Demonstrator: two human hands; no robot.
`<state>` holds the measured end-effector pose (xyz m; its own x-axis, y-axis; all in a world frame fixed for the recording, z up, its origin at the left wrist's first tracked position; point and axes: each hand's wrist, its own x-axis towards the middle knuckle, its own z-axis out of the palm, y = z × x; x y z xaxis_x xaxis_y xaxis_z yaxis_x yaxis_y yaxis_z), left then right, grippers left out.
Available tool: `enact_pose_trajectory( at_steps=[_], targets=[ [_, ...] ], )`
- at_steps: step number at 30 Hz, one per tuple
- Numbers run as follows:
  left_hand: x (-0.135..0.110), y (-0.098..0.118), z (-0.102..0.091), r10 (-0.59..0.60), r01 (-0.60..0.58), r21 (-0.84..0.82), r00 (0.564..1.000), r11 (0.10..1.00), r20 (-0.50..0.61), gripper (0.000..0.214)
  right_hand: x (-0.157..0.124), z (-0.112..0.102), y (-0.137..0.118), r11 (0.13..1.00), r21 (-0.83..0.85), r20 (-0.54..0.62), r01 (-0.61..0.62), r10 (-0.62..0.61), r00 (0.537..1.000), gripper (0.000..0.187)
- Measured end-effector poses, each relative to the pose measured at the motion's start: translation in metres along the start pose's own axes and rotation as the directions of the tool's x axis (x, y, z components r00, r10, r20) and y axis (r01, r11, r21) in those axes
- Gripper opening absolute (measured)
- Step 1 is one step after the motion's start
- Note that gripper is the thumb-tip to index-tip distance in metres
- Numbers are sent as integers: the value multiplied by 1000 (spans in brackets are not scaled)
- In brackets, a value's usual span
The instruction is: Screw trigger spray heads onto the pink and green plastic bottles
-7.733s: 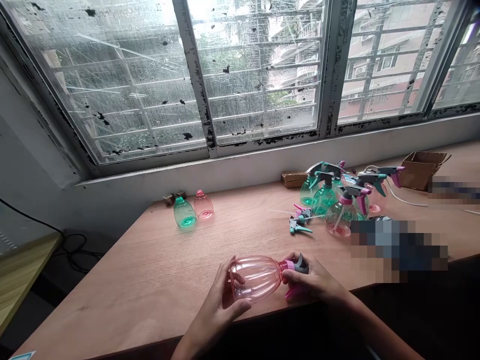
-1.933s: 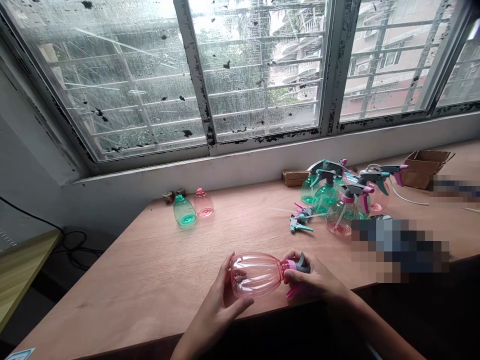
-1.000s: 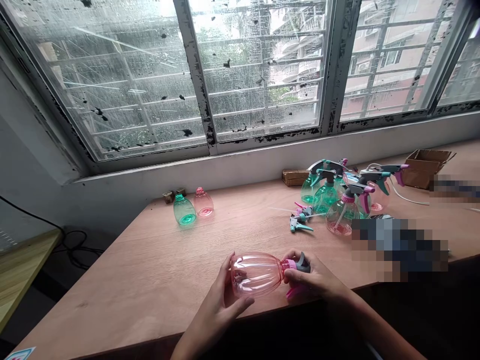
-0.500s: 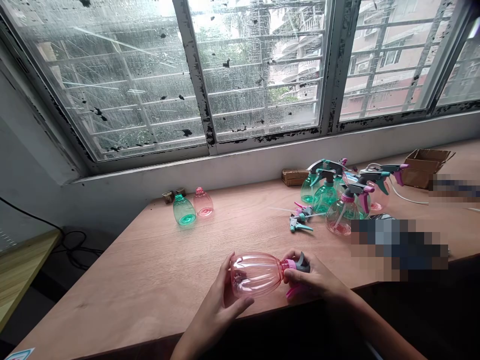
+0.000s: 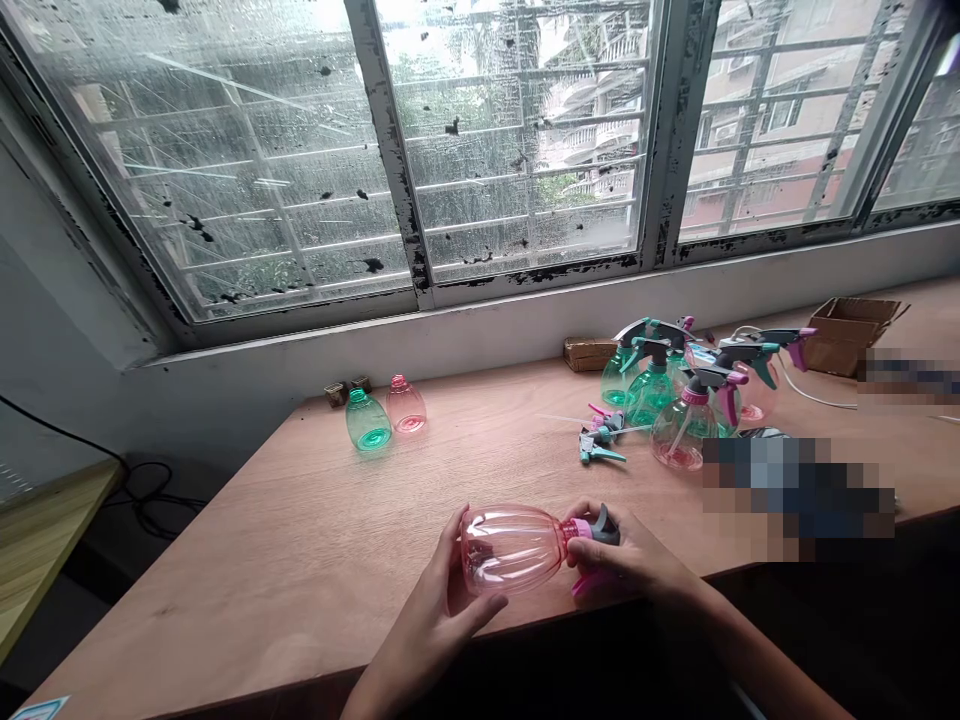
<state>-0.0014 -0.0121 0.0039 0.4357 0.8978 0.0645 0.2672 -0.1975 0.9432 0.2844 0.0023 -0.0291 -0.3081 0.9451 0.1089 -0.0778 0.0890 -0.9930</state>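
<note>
- Several upright bottles (image 5: pixel 649 400) are grouped toward the right of the table (image 5: pixel 337 560), nearer its back edge; spray heads appear to be fitted on them, so that part is judged done.
- One pink bottle (image 5: pixel 514 548) is held on its side by the near edge. Its grey spray head (image 5: pixel 605 530) is seated at the neck; how tightly it is fixed, and whether the tabletop is touched by the bottle, cannot be told.
- Its base is cupped by the left hand (image 5: pixel 435 608), thumb in front; its collar and head are gripped by the right hand (image 5: pixel 630 552).
- Near the far left corner, a green bottle (image 5: pixel 368 420) and a second pink bottle (image 5: pixel 406 405) are left headless, side by side.
- Loose spray heads (image 5: pixel 589 445) with teal and pink parts are left lying just left of the group.
- The bottles are made of glossy, see-through tinted plastic; the held one is lengthwise ribbed and tapered from a broad base to a narrow neck.
- Opaque, hooked forms are shown by the heads.
- The table is surfaced in smooth, pinkish-brown wood grain; at its back edge, a flat-sided cardboard piece (image 5: pixel 589 355) is set.
</note>
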Motion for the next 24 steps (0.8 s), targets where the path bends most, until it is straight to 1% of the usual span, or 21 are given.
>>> enact_pose_trajectory(
  at_steps=[5,12,17,20,24],
  targets=[
    [0,-2,0,6,-6,24,1000,1000,1,84,-1,1,0,1000,9,7,7,-7,1000,37],
    [1,-2,0,21,-20,-24,1000,1000,21,88,0,0,-1,1000,7,4,6,-6,1000,36],
    [2,-7,2,87,-87,-29,996,996,28,86,0,0,1,1000,12,19,4,-4,1000,36],
    [2,-10,4,136,-135,-34,991,990,11,92,0,0,0,1000,6,25,5,-5,1000,36],
    [2,-12,4,154,-154,6,988,988,16,94,0,1,-2,1000,9,27,6,-7,1000,36]
  ],
)
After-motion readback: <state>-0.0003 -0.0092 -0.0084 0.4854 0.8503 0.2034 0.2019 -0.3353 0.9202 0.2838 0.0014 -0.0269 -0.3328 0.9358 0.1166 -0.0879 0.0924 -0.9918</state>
